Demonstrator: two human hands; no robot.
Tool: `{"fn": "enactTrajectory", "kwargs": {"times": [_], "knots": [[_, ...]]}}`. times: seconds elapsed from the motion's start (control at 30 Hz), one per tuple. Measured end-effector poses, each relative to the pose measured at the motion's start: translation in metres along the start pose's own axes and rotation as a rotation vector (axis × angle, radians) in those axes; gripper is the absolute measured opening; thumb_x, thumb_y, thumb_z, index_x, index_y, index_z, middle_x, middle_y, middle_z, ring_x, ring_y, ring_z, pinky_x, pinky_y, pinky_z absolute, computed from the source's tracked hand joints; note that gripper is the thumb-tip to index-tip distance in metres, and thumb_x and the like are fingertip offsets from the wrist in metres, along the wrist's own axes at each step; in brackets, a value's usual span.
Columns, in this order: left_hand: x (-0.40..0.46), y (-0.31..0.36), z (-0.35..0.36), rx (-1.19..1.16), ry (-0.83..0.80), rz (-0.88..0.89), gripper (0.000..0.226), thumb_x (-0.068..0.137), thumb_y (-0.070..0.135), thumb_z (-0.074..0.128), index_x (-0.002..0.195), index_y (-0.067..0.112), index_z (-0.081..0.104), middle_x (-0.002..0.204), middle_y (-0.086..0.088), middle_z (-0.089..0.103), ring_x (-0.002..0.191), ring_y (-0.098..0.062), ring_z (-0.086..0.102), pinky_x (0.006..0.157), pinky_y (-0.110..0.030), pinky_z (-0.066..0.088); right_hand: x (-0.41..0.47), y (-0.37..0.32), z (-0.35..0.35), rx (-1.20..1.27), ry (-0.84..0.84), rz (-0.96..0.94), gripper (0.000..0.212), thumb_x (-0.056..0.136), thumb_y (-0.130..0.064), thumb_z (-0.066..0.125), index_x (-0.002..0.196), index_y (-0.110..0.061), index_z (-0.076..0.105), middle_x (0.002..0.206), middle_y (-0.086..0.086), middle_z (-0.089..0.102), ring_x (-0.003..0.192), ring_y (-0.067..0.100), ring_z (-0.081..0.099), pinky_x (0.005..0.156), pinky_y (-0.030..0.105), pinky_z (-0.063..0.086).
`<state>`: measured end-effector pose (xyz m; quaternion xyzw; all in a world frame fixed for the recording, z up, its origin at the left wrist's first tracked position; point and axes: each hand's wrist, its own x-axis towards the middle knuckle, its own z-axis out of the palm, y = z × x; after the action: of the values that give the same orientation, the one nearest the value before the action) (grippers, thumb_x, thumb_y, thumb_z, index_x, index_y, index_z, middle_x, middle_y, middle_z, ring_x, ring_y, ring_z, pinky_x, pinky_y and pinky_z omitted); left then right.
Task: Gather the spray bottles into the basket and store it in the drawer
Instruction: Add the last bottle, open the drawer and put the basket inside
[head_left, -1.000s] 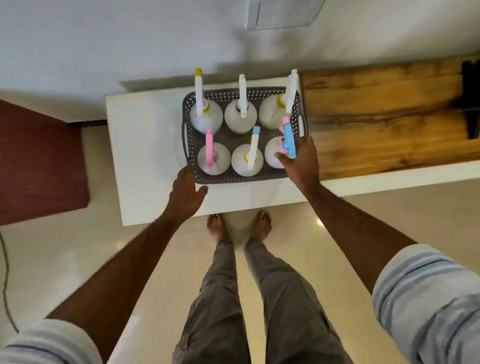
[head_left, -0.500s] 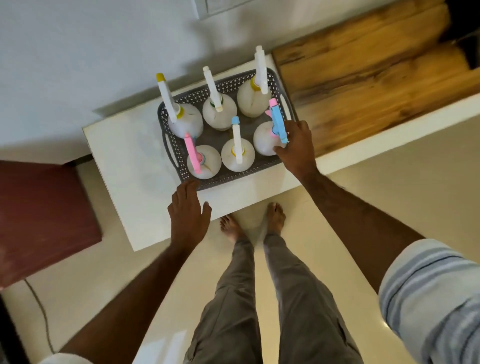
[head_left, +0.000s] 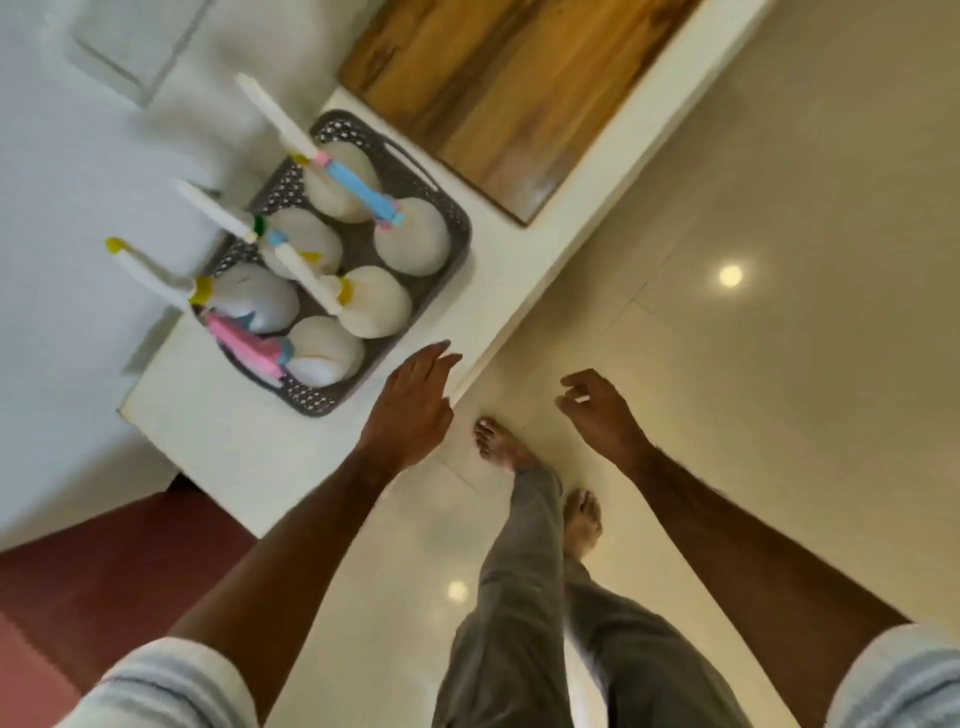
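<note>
Sitting beyond both empty hands' grip, basket (head_left: 447, 208) holds bottles.

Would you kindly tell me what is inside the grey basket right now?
The grey basket holds six white spray bottles, standing in two rows of three. The bottles hide most of its floor, so anything beneath them cannot be seen.

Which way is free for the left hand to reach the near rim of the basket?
Probably yes, straight ahead: the left hand hovers open over the white counter, and nothing lies between it and the gray basket's near rim.
</note>
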<state>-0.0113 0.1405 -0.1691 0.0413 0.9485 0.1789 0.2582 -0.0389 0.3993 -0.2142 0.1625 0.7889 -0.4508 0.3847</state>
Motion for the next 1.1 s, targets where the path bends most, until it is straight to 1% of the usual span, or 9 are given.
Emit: {"fn": "enactTrajectory", "kwargs": {"times": [0.1,0.17,0.23,0.3,0.4,0.53,0.7,0.87,1.1], "knots": [[0.030,-0.012,0.019,0.193,-0.004,0.122,0.066,0.098,0.020,0.055,0.157,0.009,0.027,0.167,-0.011,0.020,0.155,-0.029,0.020,0.123,-0.049,0.026,0.019,0.045,0.010,0.218,-0.023,0.119,0.021,0.096,-0.021,0.061,0.115,-0.011,0.060,0.102,0.005,0.062,0.084,0.018,0.059,0.063,0.022,0.043],[0.041,-0.022,0.032,0.371,-0.046,0.208,0.073,0.101,0.030,0.050,0.160,0.009,0.013,0.170,-0.012,0.008,0.157,-0.029,0.010,0.125,-0.050,0.020,0.034,0.073,0.021,0.386,-0.063,0.176,0.004,0.100,-0.014,0.055,0.102,-0.013,0.058,0.091,0.003,0.059,0.069,0.006,0.061,0.058,0.016,0.043],[0.044,-0.036,0.045,0.508,-0.066,0.276,0.077,0.103,0.036,0.043,0.160,0.008,0.001,0.170,-0.013,-0.002,0.157,-0.030,0.000,0.126,-0.051,0.015,0.045,0.093,0.042,0.573,-0.085,0.229,0.012,0.099,-0.007,0.053,0.091,-0.017,0.055,0.085,0.000,0.058,0.059,-0.002,0.058,0.052,0.012,0.041],[0.048,-0.050,0.058,0.572,-0.048,0.327,0.079,0.102,0.038,0.040,0.160,0.006,-0.004,0.169,-0.016,-0.005,0.157,-0.031,-0.004,0.126,-0.054,0.012,0.057,0.111,0.066,0.646,-0.137,0.261,0.006,0.099,-0.023,0.058,0.099,-0.018,0.055,0.089,0.000,0.059,0.069,0.007,0.055,0.059,0.018,0.040],[0.053,-0.062,0.080,0.561,0.074,0.305,0.076,0.101,0.039,0.034,0.160,0.010,-0.003,0.170,-0.013,-0.004,0.157,-0.030,-0.001,0.124,-0.059,0.011,0.080,0.125,0.103,0.726,-0.201,0.279,0.030,0.098,-0.044,0.055,0.113,-0.018,0.051,0.106,0.004,0.061,0.090,0.018,0.057,0.081,0.031,0.048],[0.059,-0.073,0.096,0.437,0.226,0.345,0.069,0.100,0.039,0.025,0.161,0.014,0.007,0.170,-0.007,0.006,0.158,-0.026,0.008,0.124,-0.059,0.012,0.119,0.130,0.159,0.853,-0.216,0.289,0.044,0.098,-0.051,0.050,0.125,-0.017,0.049,0.125,0.010,0.060,0.108,0.027,0.062,0.090,0.038,0.052],[0.062,-0.076,0.098,0.363,0.296,0.397,0.068,0.098,0.039,0.025,0.161,0.015,0.013,0.170,-0.006,0.011,0.157,-0.024,0.011,0.124,-0.058,0.011,0.153,0.122,0.220,1.013,-0.097,0.382,0.054,0.101,-0.052,0.042,0.137,-0.012,0.046,0.132,0.010,0.056,0.123,0.030,0.054,0.106,0.045,0.046],[0.061,-0.078,0.099,0.327,0.314,0.410,0.068,0.096,0.037,0.031,0.159,0.014,0.020,0.168,-0.011,0.018,0.157,-0.023,0.012,0.123,-0.059,0.013,0.180,0.107,0.269,1.056,-0.073,0.426,0.062,0.104,-0.048,0.035,0.136,0.004,0.049,0.139,0.024,0.054,0.128,0.038,0.052,0.112,0.048,0.039],[0.062,-0.080,0.099,0.327,0.322,0.427,0.067,0.097,0.042,0.028,0.158,0.013,0.022,0.167,-0.012,0.021,0.157,-0.025,0.015,0.122,-0.060,0.014,0.192,0.115,0.279,1.170,-0.135,0.402,0.065,0.100,-0.059,0.034,0.141,-0.010,0.048,0.138,0.012,0.058,0.125,0.028,0.056,0.107,0.036,0.043]]}}
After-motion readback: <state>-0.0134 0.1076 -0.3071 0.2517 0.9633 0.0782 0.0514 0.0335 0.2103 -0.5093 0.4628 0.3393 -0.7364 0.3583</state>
